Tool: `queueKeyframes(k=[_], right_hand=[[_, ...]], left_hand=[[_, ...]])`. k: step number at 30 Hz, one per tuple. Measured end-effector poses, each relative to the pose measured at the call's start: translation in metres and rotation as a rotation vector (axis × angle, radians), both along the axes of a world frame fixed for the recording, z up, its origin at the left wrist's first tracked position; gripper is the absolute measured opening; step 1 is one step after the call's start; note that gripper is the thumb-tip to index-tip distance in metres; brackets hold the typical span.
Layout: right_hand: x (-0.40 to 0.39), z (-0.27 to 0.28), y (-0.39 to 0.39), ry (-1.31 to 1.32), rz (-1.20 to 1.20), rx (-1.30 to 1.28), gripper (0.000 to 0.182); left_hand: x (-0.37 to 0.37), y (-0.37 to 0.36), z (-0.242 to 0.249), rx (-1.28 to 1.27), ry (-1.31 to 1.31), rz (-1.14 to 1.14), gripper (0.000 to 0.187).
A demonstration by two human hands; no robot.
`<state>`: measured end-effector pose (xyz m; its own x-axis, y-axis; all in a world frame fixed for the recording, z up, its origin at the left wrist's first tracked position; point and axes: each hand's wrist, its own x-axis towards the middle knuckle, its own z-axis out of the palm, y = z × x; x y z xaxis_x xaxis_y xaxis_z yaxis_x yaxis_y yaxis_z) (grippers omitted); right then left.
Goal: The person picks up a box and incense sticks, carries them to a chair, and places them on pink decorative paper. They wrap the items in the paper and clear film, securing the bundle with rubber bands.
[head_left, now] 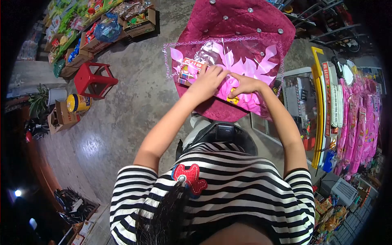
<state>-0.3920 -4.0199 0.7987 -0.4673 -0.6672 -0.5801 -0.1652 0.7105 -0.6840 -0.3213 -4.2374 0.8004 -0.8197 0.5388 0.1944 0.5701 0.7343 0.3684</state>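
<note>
A clear plastic gift-wrap sheet (pixel 268 70) with pink leaf shapes and a speckled pink border lies across the seat of a maroon tufted chair (pixel 241 24). On its left part sits a small packaged box (pixel 192 64) with a red-and-white label. My left hand (pixel 209 83) rests beside this box, its fingers bent over the pink wrap. Close by on the right, my right hand (pixel 248 85) grips the pink wrap, its thumb near a small yellow item (pixel 233 97). Both hands' fingertips nearly meet, and what lies under them is partly hidden.
At left stand a red plastic stool (pixel 92 79), a yellow tub (pixel 77 103) and cartons (pixel 141 25) of packaged goods. To the right are a glass case (pixel 300 92) with a yellow frame (pixel 316 106) and hanging pink packages (pixel 359 122). Concrete floor (pixel 118 122) surrounds the chair.
</note>
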Motion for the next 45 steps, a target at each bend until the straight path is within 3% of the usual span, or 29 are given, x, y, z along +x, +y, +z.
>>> queueKeyframes(k=[1,2,3,5,6,7,9,10,11,14,17,21,29,37,42,45], right_hand=[[-0.004,0.001,-0.001,-0.047,0.019,0.033,0.116],[-0.002,-0.001,-0.004,0.153,0.063,0.167,0.107],[-0.005,0.000,-0.002,0.151,0.065,0.162,0.107],[-0.013,0.005,0.002,-0.046,-0.002,0.050,0.090],[-0.014,-0.010,0.009,-0.185,-0.117,-0.128,0.078],[-0.015,-0.015,0.016,-0.186,-0.117,-0.127,0.078],[-0.017,-0.016,0.022,-0.101,-0.245,-0.095,0.080],[-0.015,-0.023,0.027,0.021,-0.274,-0.176,0.076],[-0.015,-0.024,0.030,0.021,-0.273,-0.175,0.076],[-0.007,-0.022,0.038,0.381,-0.265,-0.076,0.061],[0.013,-0.020,0.034,0.468,-0.296,-0.175,0.064],[0.039,-0.014,0.025,0.664,-0.198,-0.134,0.085],[0.048,-0.026,0.023,0.685,-0.319,-0.060,0.083],[0.073,-0.019,0.007,0.988,-0.320,0.000,0.082],[0.086,-0.028,-0.005,1.005,-0.369,0.105,0.098],[0.083,-0.029,0.000,0.994,-0.343,0.070,0.094]], left_hand=[[0.006,0.001,-0.015,0.059,0.003,0.034,0.069],[0.006,0.000,-0.018,0.066,0.018,0.024,0.066],[0.006,-0.001,-0.021,0.075,0.029,0.015,0.063],[0.003,-0.003,-0.022,0.099,-0.016,0.009,0.059],[0.001,-0.003,-0.021,0.128,-0.056,0.003,0.055],[-0.001,-0.002,-0.023,0.130,-0.058,0.003,0.055],[-0.005,0.000,-0.032,0.038,0.028,0.023,0.059],[-0.006,-0.001,-0.037,0.029,0.031,0.021,0.073],[-0.006,-0.003,-0.032,0.029,0.031,0.021,0.073],[-0.008,-0.004,-0.022,-0.109,-0.043,-0.003,0.098],[-0.022,-0.006,-0.028,-0.130,-0.050,0.018,0.096],[-0.048,-0.015,-0.035,-0.086,-0.068,-0.081,0.096],[-0.072,-0.019,-0.036,-0.087,-0.061,-0.256,0.101],[-0.056,-0.020,-0.029,-0.152,0.059,-0.208,0.102],[-0.052,-0.012,-0.028,-0.208,-0.035,-0.122,0.098],[-0.050,-0.010,-0.024,-0.238,-0.067,-0.103,0.099]])
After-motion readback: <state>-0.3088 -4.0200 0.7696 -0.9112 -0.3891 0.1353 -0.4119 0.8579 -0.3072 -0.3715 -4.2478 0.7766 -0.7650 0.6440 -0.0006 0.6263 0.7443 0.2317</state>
